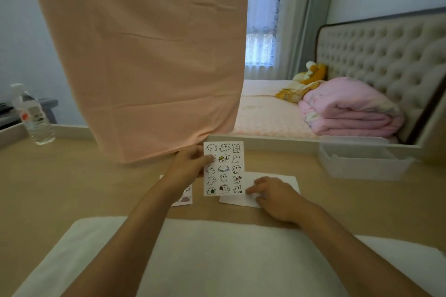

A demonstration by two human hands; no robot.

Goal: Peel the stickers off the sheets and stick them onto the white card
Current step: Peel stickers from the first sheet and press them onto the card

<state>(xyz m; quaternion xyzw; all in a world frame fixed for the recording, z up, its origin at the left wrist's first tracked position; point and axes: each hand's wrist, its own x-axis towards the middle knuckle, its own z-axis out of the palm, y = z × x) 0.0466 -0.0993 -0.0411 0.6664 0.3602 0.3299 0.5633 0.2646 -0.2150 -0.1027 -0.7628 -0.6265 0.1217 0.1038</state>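
My left hand (190,163) holds a sticker sheet (224,168) upright by its left edge, thumb on the front; the sheet carries several small cartoon stickers in rows. The white card (288,182) lies flat on the wooden table just right of the sheet. My right hand (274,196) rests on the card with fingers curled, fingertips pressing near its left part; whether a sticker is under them is hidden. A second sticker sheet (185,198) lies flat on the table, mostly covered by my left forearm.
A peach cloth (149,60) hangs down to the table behind the sheet. A clear plastic bin (362,164) stands at the right, a water bottle (33,116) at the far left. A white pad (217,253) lies at the near edge. A bed (277,116) is beyond.
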